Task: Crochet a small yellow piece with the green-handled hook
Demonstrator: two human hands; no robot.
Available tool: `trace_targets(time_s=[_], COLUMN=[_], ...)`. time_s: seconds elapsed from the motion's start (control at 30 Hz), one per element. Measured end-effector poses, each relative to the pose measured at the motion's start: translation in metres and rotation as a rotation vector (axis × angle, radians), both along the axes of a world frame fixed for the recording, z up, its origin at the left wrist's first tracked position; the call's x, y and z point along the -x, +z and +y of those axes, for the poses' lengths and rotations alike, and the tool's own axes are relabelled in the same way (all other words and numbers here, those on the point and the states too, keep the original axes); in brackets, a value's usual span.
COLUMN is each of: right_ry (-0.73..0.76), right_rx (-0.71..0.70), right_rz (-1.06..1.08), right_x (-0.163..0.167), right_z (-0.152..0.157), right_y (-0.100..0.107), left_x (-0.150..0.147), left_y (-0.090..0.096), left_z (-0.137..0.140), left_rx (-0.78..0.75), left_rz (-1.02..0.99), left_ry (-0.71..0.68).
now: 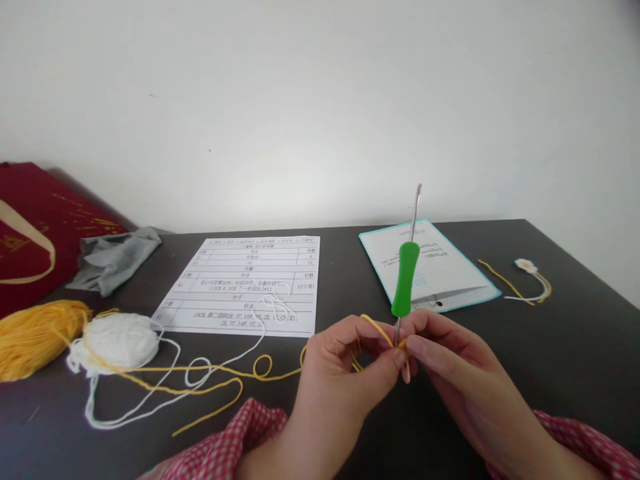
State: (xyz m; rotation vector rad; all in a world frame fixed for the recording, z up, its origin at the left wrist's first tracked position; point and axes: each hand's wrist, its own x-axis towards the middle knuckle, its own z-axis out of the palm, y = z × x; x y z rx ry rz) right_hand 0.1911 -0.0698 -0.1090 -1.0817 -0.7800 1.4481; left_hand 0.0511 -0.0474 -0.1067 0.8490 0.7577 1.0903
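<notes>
A crochet hook with a green handle stands nearly upright above my fingertips. One metal end points up, and the lower shaft passes into a small piece of yellow crochet work. My left hand is closed, pinching this piece between thumb and fingers, with yellow yarn running over its index finger. From the other side my right hand pinches the same piece, thumb and fingertips beside the hook's shaft. Most of the crochet work is hidden by my fingers. Below it shows a small pinkish tip that I cannot make out.
Left on the dark table lie a yellow yarn skein and a white yarn ball, strands trailing rightward. Behind are a printed sheet, grey plastic and a red bag. Rightward: a scissors packet, a crocheted flower.
</notes>
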Motion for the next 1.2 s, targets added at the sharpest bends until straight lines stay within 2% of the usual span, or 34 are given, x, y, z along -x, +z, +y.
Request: trace_targets(time_s=[0.17,0.4,0.63,0.83,1.2], right_ry=[0.000,0.007,-0.024,-0.029,0.043], right_rx=[-0.026,-0.055,-0.053,-0.060,-0.036], right_rz=[-0.014,-0.020,-0.035,-0.029,-0.020], right_x=[-0.002,-0.005,-0.004,-0.005,-0.013], right_z=[0.001,-0.001,-0.001,-0.002,-0.005], right_y=[-0.002,-0.004,0.000,0.003,-0.003], left_x=[0.002,0.002,0.004,0.005,0.007], left_y=[-0.001,0.013,0.018,0.018,0.016], left_z=[0.001,0.008,0.011,0.012,0.014], left_rx=[-0.006,0.143,0.167,0.186,0.188], left_rz=[-0.033,-0.156,-0.177,-0.221,-0.263], left_ry=[-0.079,-0.209,-0.240,-0.329,-0.349])
